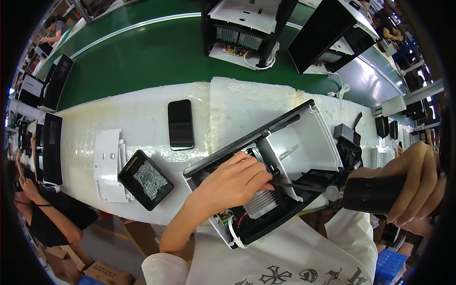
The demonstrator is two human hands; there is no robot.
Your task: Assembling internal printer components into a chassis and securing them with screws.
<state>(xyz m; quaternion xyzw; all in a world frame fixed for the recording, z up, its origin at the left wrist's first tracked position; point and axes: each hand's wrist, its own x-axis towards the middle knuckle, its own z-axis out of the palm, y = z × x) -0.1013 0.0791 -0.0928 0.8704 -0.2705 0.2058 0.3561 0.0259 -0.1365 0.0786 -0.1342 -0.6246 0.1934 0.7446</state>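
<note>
An opened black-and-white appliance housing [308, 137] lies tilted in front of me. Inside it show a finned metal heat sink [261, 204], a red wire and a white cable [232, 230]. My left hand [235, 183] reaches into the housing above the heat sink. Its fingers are closed together near the tip of the screwdriver, and whatever they pinch is hidden. At the right, my right hand [415, 183] grips a black power screwdriver [368, 194], whose long thin shaft points left into the housing, ending by my left fingertips.
Left of the housing, a black tray of screws [151, 180] sits against white plates [108, 164]. A black phone [181, 124] lies farther back. Beyond the white padded worktop, two similar housings [242, 33] [327, 38] stand on a green conveyor [142, 57]. A co-worker's arm [57, 216] is at left.
</note>
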